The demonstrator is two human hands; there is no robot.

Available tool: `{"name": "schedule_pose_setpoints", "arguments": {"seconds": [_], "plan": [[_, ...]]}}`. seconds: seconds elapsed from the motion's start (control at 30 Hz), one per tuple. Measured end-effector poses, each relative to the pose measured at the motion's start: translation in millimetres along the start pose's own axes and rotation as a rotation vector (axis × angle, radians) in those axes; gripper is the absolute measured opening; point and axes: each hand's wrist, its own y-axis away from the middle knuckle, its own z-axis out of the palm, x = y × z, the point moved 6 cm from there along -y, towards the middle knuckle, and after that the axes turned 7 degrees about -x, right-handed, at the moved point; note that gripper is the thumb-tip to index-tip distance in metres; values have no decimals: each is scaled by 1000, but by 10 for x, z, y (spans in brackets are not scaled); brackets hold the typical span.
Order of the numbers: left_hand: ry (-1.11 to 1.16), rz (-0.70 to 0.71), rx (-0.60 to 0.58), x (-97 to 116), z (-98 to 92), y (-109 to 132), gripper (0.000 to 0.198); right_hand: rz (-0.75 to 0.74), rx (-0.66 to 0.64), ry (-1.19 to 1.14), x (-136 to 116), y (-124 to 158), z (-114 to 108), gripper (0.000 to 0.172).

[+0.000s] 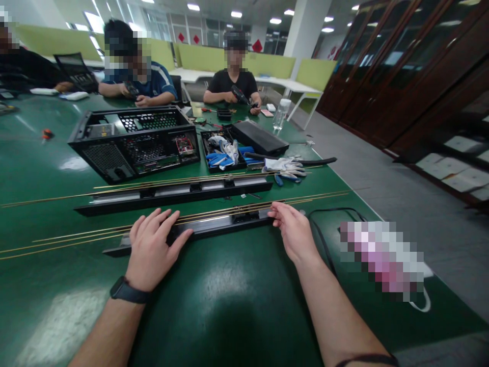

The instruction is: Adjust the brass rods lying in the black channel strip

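My left hand (151, 250), with a dark watch on its wrist, lies over the left part of a long black strip (221, 222) with a pale inner face. Its fingers are spread and touch the strip and several thin brass-coloured rods (80, 236) running along it. At the strip's right end, my right hand (292, 232) has its fingers curled and pressed together against the rods and strip; what sits between the fingertips is hidden. A second black strip (175, 196) lies behind, parallel, with more thin rods (57, 197) along it.
Beyond the strips stand an open black computer case (153, 148), a black tray (244, 164) with gloves, a flat black box (260, 136) and a water bottle (281, 114). A loose glove (284, 165) and a black cable (324, 234) lie right. Co-workers sit across the green table (229, 306).
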Motion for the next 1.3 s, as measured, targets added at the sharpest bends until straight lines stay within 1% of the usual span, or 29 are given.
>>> {"name": "schedule_pose_setpoints", "arguments": {"seconds": [0.2,0.33,0.4,0.53,0.6,0.77,0.83,0.97,1.03,1.17,1.23,1.3], "plan": [[32,-2,-4,-1,-9,-6,56,-15,74,1,-38,-42,-110,29],[21,-1,-14,11,-15,-5,57,9,-5,27,-3,-16,-25,32],[6,3,-11,14,-16,-4,57,16,-24,34,12,-20,-7,31],[-9,14,2,16,-14,-2,56,-31,69,30,-6,-70,-125,30],[-11,21,1,18,-10,0,57,-46,93,34,-6,-78,-159,33],[-13,22,-3,15,-14,4,58,-6,-15,65,40,-53,-59,32],[-12,22,-4,15,-17,3,58,-13,1,57,31,-66,-80,31],[-9,29,1,24,-23,1,57,-47,95,40,-9,-103,-195,29],[-9,31,7,26,-26,1,58,-37,77,46,-9,-95,-179,29],[-11,29,6,16,-22,2,58,7,-35,65,3,-51,-51,31],[-11,28,1,10,-18,2,57,0,-27,60,-17,-54,-53,30],[-7,25,-3,8,-16,2,56,-23,20,50,-45,-80,-107,29]]}}
